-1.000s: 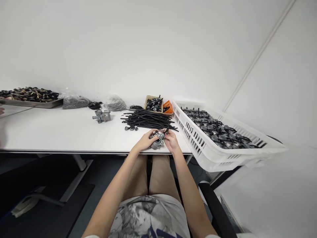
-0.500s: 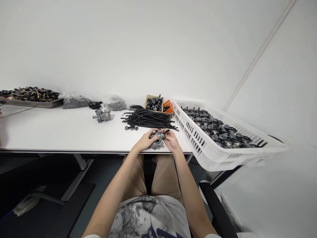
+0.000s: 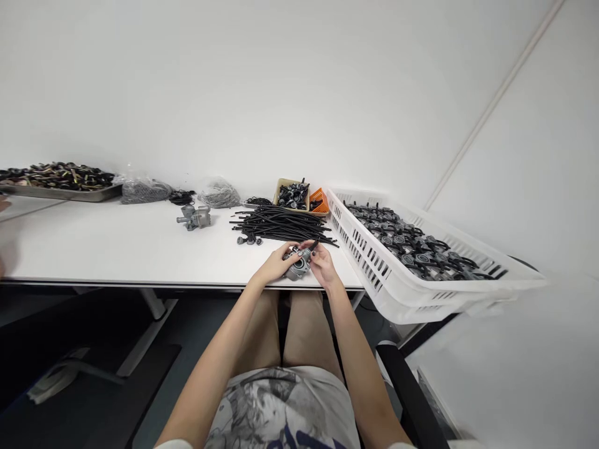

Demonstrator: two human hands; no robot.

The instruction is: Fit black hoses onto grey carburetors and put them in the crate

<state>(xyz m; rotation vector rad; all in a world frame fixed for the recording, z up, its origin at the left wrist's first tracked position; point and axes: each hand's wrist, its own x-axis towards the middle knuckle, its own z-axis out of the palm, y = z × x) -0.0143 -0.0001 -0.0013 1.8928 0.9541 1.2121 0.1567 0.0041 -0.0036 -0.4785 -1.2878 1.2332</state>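
A grey metal carburetor [image 3: 297, 269] is held close to the table's front edge. My left hand [image 3: 275, 264] is closed around its left side, thumb across the top. On the other side my right hand [image 3: 324, 265] has its fingers bent against the upper right of the carburetor, pinching a small black rubber piece [image 3: 314, 245] that slants up to the right. The fingers partly hide where that piece meets the metal. Just beyond the hands lies a pile of black rubber hoses [image 3: 281, 223]. A few small black-and-grey caps [image 3: 249, 239] sit left of it.
Another carburetor [image 3: 194, 217] stands on the white table [image 3: 116, 249]. A white crate [image 3: 365, 255] of carburetors with hoses is at right. Behind the hoses are a beige tray [image 3: 279, 186] and an orange basket [image 3: 321, 202]. Another person's hand [image 3: 2, 203] shows at the left edge.
The black piece in my right hand now points more steeply upward, and the carburetor has turned slightly. Both hands stay in nearly the same place.
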